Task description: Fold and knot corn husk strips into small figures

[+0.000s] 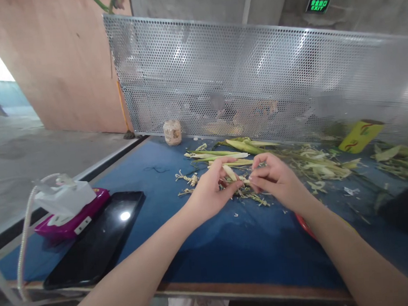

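Above the middle of the blue table, my left hand [217, 187] is closed around a small pale husk piece [230, 173], its fingers and thumb curled together. Just to the right, my right hand [273, 178] pinches the thin end of the same pale material between thumb and fingers. The two sets of fingertips nearly meet. Beneath and beside the hands lie knotted, braided husk bits [188, 178] and loose shreds. Long green and pale husk leaves [221, 155] are spread behind them, with a larger heap of husks [319, 161] to the right.
At the left are a black phone [101, 239], a magenta power strip [97, 202] with a white charger [67, 197], and cables. A whitish roll [172, 132] and a yellow roll [360, 135] stand near the perforated metal panel [198, 69]. Something red [305, 226] lies partly under my right forearm.
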`<state>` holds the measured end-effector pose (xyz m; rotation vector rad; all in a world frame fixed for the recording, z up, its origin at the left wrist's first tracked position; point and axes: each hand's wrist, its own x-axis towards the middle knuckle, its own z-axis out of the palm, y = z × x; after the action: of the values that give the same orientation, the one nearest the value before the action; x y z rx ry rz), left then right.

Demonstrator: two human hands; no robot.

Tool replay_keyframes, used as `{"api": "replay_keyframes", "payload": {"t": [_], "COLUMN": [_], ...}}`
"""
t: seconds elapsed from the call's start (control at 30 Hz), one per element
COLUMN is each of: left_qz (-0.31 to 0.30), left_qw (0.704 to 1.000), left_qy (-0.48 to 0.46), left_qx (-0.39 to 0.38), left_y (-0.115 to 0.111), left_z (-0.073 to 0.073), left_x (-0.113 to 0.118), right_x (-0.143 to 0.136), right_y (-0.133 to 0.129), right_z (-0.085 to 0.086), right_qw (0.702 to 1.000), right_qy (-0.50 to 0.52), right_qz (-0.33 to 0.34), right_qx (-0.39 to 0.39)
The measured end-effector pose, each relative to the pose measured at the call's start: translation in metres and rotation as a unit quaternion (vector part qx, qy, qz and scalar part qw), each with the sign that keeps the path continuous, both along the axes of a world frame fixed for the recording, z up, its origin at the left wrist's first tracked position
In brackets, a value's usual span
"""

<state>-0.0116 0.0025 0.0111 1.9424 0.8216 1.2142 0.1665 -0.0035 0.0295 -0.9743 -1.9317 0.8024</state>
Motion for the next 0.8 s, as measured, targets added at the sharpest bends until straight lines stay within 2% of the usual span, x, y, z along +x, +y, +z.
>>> {"api": "replay_keyframes", "payload": {"t": [0.13, 0.3, 0.4, 0.47, 0.63, 0.7, 0.8], "left_qz": [-0.012, -0.037, -0.019, -0.014, -0.042, -0.045, -0.056], "left_qw": [0.999, 0.996, 0.997, 0.998, 0.996, 0.996, 0.993], "left_qy": [-0.022, 0.006, 0.014, -0.009, -0.052, -0.056, -0.082], "left_qx": [-0.036, -0.079, -0.068, -0.065, -0.060, -0.054, -0.059], "left_y": [0.002, 0.000, 0.000, 0.001, 0.000, -0.001, -0.004], "left_z": [0.001, -0.001, -0.002, -0.001, -0.001, -0.001, 0.001], "left_x": [-0.001, -0.001, -0.001, -0.001, -0.002, -0.002, -0.001], "right_x": [0.000, -0.004, -0.003, -0.003, -0.007, -0.008, -0.006], "right_y": [0.002, 0.011, 0.017, 0.018, 0.010, 0.007, 0.007], "right_z": [0.000, -0.010, -0.017, -0.019, -0.016, -0.014, -0.012], "right_qw": [0.999, 0.993, 0.988, 0.992, 0.998, 0.997, 0.996], "right_qy": [0.028, 0.105, 0.152, 0.128, -0.044, -0.060, -0.029], "right_qz": [-0.018, -0.001, 0.006, -0.005, 0.005, 0.025, 0.060], "right_qx": [0.003, -0.051, -0.020, -0.004, -0.040, -0.047, -0.058]}}
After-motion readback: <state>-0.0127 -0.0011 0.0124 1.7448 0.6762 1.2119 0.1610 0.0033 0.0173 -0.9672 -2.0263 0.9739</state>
